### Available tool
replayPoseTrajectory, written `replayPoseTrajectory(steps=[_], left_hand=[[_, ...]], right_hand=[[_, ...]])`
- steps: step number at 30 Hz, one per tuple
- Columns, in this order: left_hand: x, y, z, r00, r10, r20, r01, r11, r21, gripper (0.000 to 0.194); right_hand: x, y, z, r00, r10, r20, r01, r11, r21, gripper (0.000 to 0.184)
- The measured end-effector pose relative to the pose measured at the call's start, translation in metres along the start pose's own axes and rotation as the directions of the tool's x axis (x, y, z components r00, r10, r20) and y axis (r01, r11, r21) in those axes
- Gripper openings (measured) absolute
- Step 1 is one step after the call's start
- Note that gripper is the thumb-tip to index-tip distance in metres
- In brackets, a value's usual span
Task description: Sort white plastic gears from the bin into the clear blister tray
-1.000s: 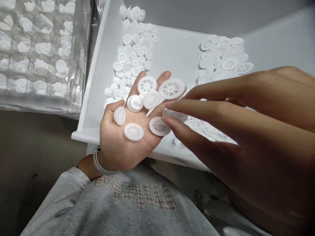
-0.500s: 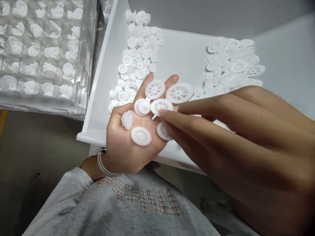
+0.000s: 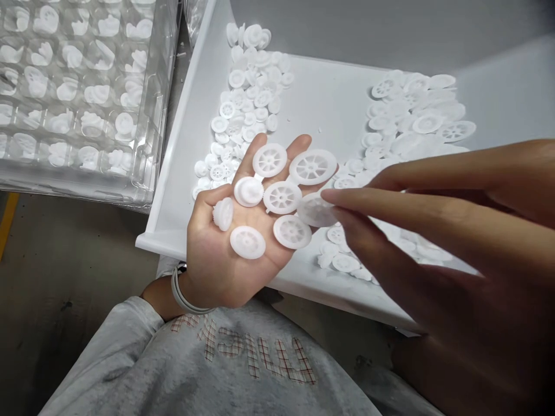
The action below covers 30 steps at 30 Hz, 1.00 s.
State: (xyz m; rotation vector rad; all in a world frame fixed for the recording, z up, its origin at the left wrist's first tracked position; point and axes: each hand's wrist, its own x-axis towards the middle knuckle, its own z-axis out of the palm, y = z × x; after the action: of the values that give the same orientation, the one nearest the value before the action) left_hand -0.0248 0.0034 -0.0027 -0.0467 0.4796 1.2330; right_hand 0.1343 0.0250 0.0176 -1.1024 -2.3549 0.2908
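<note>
The right hand (image 3: 477, 237) pinches a white gear (image 3: 316, 210) between its thumb and a fingertip, which meet closely on the gear's near edge and hide part of it. The pinched gear is over the outer side of the left hand (image 3: 255, 216); whether it touches that hand, I cannot tell. The left hand lies palm up and nearly flat, its fingers spread, with seven loose gears (image 3: 282, 197) resting on it. Most are flat and spoked; one near the thumb is tilted on its side, and another shows a raised hub and toothed rim. A pale band (image 3: 187, 293) circles the left wrist.

Both hands are over the near part of a white bin (image 3: 163, 245) with raised walls. Inside it, a long pile of small gears (image 3: 238, 110) runs along the left side, its near end partly covered by the left hand. A wider pile of gears (image 3: 427, 122), many of them larger, lies to the right, with the right hand blocking much of its near part. Small white crumbs (image 3: 319, 130) lie between the piles.

Left of the bin sits a clear plastic tray (image 3: 150, 138) divided into compartments holding white pieces. Below are a grey shirt (image 3: 203, 375) and the dark floor (image 3: 82, 254) with a yellow stripe (image 3: 8, 221).
</note>
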Motion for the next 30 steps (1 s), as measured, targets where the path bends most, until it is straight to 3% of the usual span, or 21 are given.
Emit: replayPoseTrajectory(steps=[2,4,7,12,18,26,30], left_hand=[[-0.001,0.0,0.0,1.0,-0.012,-0.004,0.012,1.0,0.008,0.047],[-0.001,0.0,0.0,1.0,-0.018,-0.024,0.019,1.0,0.016,0.047],[0.001,0.0,-0.001,0.999,-0.02,-0.043,0.021,1.0,0.02,0.049],[0.003,0.0,-0.004,1.0,-0.005,0.013,0.005,1.0,-0.005,0.051],[0.002,0.0,-0.005,1.0,-0.01,0.003,0.011,1.0,-0.022,0.052],[0.002,0.002,-0.004,1.0,-0.026,0.011,0.027,0.998,-0.055,0.051],[0.002,0.001,-0.005,0.999,-0.018,0.031,0.02,0.997,-0.072,0.053]], right_hand=[[-0.002,-0.003,-0.001,0.991,0.129,-0.042,-0.129,0.992,0.011,0.014],[-0.004,-0.007,0.0,0.981,0.174,-0.087,-0.174,0.985,0.004,0.016],[-0.007,-0.008,0.002,0.991,0.117,-0.066,-0.119,0.993,-0.028,0.025],[-0.005,-0.002,0.003,0.999,0.04,-0.033,-0.043,0.996,-0.081,0.039],[0.001,0.002,0.003,1.0,0.026,0.003,-0.025,0.996,-0.087,0.018],[0.007,-0.006,0.002,0.997,0.08,0.006,-0.08,0.995,-0.054,0.007],[0.009,-0.006,0.005,1.0,0.019,-0.025,-0.02,0.999,-0.047,0.006]])
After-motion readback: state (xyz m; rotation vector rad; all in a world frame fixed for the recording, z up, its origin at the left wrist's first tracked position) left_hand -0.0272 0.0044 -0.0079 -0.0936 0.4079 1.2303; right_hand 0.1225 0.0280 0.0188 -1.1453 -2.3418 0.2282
